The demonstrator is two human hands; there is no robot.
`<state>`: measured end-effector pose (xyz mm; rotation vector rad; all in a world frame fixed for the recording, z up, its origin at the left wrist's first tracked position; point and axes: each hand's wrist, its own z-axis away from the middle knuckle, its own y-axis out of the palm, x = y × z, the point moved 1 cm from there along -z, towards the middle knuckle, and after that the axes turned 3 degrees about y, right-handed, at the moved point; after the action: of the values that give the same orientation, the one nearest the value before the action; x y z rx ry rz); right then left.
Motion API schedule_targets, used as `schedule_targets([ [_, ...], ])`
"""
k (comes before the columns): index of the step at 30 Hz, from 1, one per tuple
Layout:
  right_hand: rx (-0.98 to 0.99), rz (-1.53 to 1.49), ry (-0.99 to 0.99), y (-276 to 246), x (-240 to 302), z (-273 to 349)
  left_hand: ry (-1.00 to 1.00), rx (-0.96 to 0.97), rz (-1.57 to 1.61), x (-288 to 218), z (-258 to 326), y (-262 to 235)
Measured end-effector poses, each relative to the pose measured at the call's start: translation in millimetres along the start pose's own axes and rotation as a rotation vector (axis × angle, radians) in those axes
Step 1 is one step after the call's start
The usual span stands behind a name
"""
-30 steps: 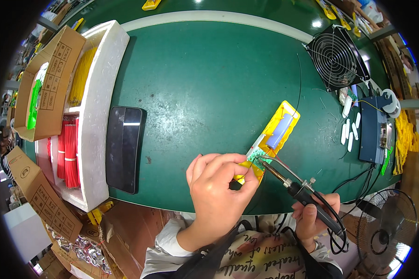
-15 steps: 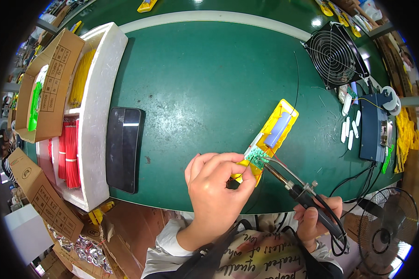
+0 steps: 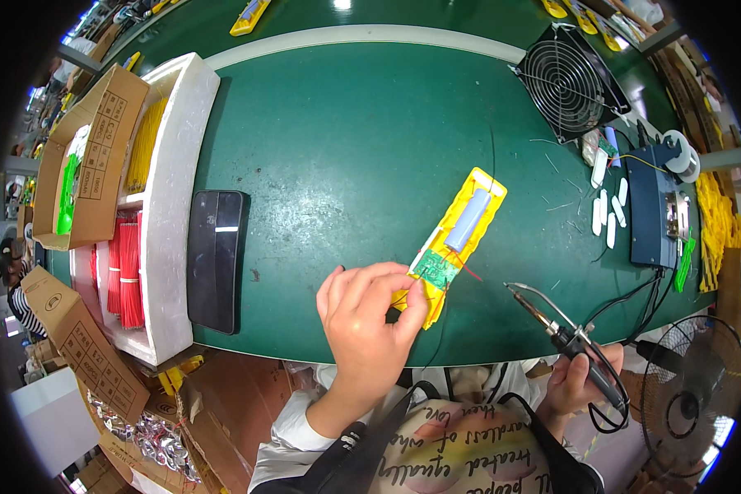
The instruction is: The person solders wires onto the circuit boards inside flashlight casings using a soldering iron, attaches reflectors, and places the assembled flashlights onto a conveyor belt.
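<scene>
A long yellow tray (image 3: 486, 191) lies slanted on the green table (image 3: 346, 140). It carries a pale cylindrical cell (image 3: 467, 221) and, at its near end, a small green circuit board (image 3: 434, 267) with thin wires. My left hand (image 3: 366, 317) pinches the tray's near end beside the board. My right hand (image 3: 580, 383) grips a black soldering iron (image 3: 556, 329) at the table's front edge; its tip points up and left, apart from the board.
A black phone (image 3: 214, 259) lies left of my hand. White foam bins (image 3: 173, 206) hold red and yellow wires. At the right stand a black fan (image 3: 570, 82), a blue box (image 3: 652, 206), a solder spool (image 3: 678, 152) and several white pieces (image 3: 608, 216).
My right hand has drawn the soldering iron back to the right, away from the circuit board. My left hand keeps its pinch on the tray's near end.
</scene>
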<state>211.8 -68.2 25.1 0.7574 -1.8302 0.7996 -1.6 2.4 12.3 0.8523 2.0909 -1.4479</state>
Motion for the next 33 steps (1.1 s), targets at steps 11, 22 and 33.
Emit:
schedule_targets([
  [11,0.028,-0.131,0.052,-5.9,-5.4,2.4,0.251,0.105,-0.113,-0.1,17.0,-21.9],
  [22,0.024,-0.143,0.084,-3.8,1.8,5.4,0.033,0.011,0.120,9.0,20.0,-16.6],
  [33,0.291,-0.058,-0.056,8.5,28.5,14.5,0.044,-0.109,0.104,3.2,18.4,-3.4],
])
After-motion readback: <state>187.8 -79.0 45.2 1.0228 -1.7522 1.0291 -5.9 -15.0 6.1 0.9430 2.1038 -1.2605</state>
